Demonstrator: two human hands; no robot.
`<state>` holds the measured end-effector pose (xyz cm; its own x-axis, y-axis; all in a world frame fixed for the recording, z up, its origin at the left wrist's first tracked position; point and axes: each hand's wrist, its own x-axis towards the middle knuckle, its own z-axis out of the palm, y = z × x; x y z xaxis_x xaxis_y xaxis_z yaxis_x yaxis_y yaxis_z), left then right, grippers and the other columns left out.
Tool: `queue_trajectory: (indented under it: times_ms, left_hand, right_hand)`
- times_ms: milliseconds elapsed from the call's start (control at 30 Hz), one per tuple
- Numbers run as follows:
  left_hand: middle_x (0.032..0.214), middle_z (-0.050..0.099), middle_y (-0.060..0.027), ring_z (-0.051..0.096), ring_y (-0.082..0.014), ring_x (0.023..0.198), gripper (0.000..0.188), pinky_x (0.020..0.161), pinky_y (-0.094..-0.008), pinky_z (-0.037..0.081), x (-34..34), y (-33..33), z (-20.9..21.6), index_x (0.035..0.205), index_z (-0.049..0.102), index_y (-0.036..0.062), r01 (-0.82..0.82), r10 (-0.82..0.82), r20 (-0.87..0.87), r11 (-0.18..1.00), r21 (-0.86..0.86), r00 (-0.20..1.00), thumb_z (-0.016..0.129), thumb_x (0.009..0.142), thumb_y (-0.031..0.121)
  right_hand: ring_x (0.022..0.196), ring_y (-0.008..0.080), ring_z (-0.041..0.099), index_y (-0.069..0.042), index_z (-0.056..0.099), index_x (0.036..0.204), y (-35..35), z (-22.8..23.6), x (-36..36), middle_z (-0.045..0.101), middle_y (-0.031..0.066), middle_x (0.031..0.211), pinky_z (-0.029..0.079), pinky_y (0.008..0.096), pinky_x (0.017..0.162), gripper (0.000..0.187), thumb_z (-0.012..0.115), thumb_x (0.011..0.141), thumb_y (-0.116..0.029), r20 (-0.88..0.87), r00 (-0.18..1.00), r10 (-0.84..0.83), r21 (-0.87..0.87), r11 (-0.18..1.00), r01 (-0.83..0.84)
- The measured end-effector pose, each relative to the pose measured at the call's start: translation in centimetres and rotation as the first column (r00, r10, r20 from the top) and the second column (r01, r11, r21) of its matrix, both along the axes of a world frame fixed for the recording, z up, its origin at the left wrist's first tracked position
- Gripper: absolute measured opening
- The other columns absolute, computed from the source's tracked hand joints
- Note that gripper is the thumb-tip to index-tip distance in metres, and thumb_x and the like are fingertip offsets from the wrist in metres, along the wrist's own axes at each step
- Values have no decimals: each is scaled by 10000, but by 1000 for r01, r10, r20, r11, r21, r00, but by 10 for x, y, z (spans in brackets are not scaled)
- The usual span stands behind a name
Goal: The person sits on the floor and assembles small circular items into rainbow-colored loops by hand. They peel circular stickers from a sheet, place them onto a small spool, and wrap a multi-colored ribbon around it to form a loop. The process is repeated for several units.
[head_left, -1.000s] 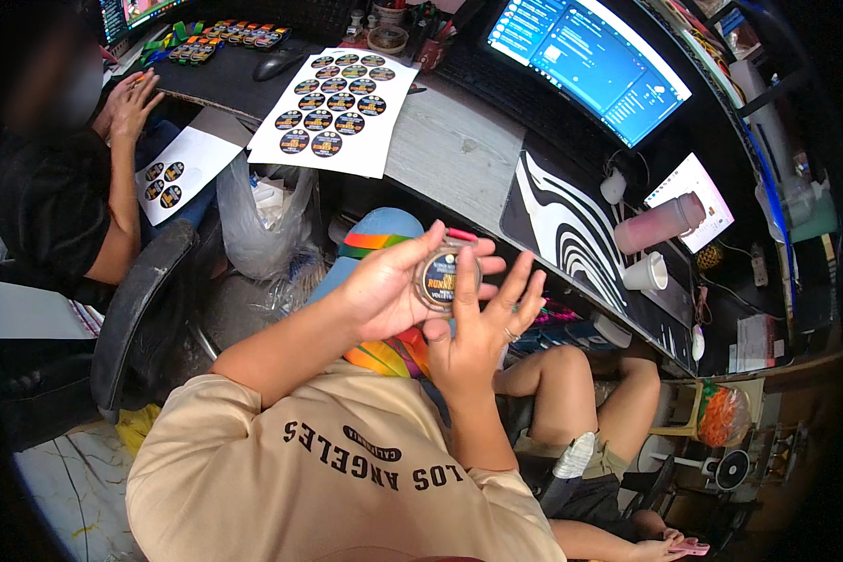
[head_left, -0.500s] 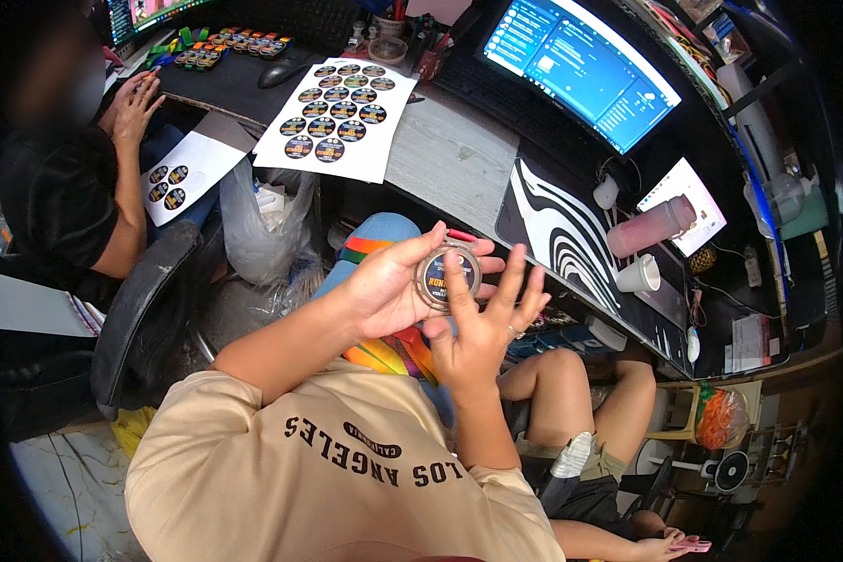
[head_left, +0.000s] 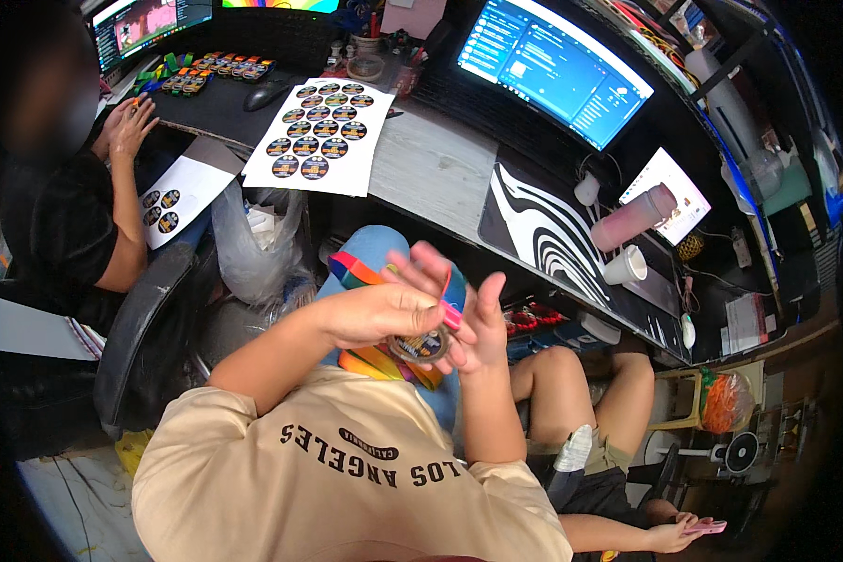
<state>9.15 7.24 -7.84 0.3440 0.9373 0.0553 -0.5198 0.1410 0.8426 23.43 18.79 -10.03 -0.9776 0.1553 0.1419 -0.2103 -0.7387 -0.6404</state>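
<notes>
A round medal with a dark printed face and a clear-looking rim hangs tilted between my hands above my lap. My left hand has its thumb against the medal's upper edge by a pink ribbon end, its other fingers stretched out and blurred. My right hand has its fingers at the medal's right edge and its thumb raised apart. A multicoloured ribbon lies over my blue-clad leg, with a yellow and orange stretch under the medal. Part of the medal is hidden by my left hand.
On the desk lie a sheet of round stickers, a striped mouse mat, a white cup and a pink tumbler. A plastic bag hangs below. One person sits left; another holds a phone lower right.
The medal has moved down and tilted. My left hand has turned over, thumb now on top, and my right fingers have gone from its face to its edge. The view has shifted slightly.
</notes>
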Motion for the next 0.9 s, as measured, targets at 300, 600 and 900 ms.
queue_trajectory:
  times_ms: [300, 600, 900]
  left_hand:
    - [1190, 639, -98, 622, -159, 1015, 427, 914, -304, 480, -6, -8, -11, 1303, 502, -2, 139, -108, -238, 983, 120, 965, 535, 993, 290]
    - [688, 465, 7, 454, -80, 617, 262, 630, -232, 449, 5, 7, 27, 1118, 503, 42, 6, -10, -216, 1000, -21, 976, 514, 1006, 278]
    - [704, 512, -2, 538, -77, 641, 258, 546, -220, 435, 8, 23, 71, 1055, 476, 58, 1, 12, -157, 996, 85, 988, 485, 1015, 312]
  right_hand:
    - [510, 79, 326, -93, 544, 1027, 44, 99, -22, 345, -31, 554, 333, 239, 502, 236, 405, 1037, -283, -191, 965, -178, -30, 984, 176]
    - [458, 49, 250, -78, 575, 1026, 43, 159, -25, 292, -58, 542, 260, 215, 444, 301, 386, 1045, -312, -187, 960, -208, 104, 968, 230]
    - [443, 41, 228, -84, 579, 1064, 34, 185, -19, 271, -61, 547, 225, 203, 418, 264, 409, 1042, -284, -279, 928, -248, 200, 930, 308]
